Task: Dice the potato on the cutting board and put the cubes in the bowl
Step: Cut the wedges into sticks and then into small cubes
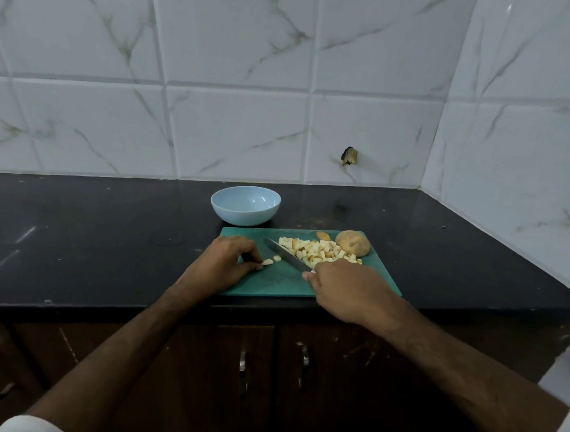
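The cutting board [273,283] is the reference landmark; it is a green board lying on the black surface [77,238] close to the front edge. The light blue bowl [245,205] stands just behind the far left corner of the cutting board and holds no cubes. A pile of potato cubes [318,249] lies on the far right part of the cutting board, and an uncut portion of potato [352,242] with its skin on rests at the far right corner, just beside the pile. A small piece of peel [323,235] lies at the far edge, next to that portion. The right hand [349,290] has a closed grip on the handle of the knife [286,255]; the blade points toward the far left of the cutting board and lies low over it, between the pile and two loose cubes. The left hand [223,262] rests on the left part of the cutting board with its fingers curled, and its fingertips touch one loose cube [268,262]; a second loose cube [277,258] lies just beside it. The step in hand appears to be the dicing stage, at the point of finishing or gathering the last pieces of one portion. Dicing is judged incomplete, since one portion remains whole, and transfer to the bowl has not begun. The next move calls for bringing the remaining portion to the middle of the cutting board, with the left fingertips kept tucked back from the blade.
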Available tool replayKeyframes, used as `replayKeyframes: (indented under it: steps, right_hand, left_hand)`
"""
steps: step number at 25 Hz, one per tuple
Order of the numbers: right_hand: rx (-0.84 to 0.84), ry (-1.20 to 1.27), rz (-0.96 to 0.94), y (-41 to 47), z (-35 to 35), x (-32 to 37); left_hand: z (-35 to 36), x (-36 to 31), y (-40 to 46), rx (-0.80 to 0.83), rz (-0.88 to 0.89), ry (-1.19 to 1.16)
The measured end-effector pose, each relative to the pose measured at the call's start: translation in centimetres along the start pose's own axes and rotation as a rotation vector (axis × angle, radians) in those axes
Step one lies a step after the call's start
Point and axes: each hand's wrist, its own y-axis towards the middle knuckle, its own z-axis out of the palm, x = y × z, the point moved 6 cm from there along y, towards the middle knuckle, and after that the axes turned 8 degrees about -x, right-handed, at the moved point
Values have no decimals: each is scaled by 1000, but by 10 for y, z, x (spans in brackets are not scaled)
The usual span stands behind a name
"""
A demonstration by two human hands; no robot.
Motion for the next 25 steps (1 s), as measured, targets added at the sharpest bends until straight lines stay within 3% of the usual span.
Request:
replayKeyframes:
  steps: [3, 9, 13, 19, 25]
  right_hand:
    - [44, 30, -23, -6, 14, 5]
    - [-39, -79, -78, -1, 14, 15]
    - [-46, -19, -22, 5, 5, 8]
    - [38, 38, -23, 0, 21, 14]
    - [-16, -43, -48, 5, 12, 20]
  left_hand:
    - [2, 4, 1, 22, -14, -18]
    - [2, 1, 0, 21, -3, -24]
    - [2, 1, -2, 32, 44, -3]
    - [0, 1, -1, 23, -42, -75]
    - [-1, 1, -3, 9, -52, -87]
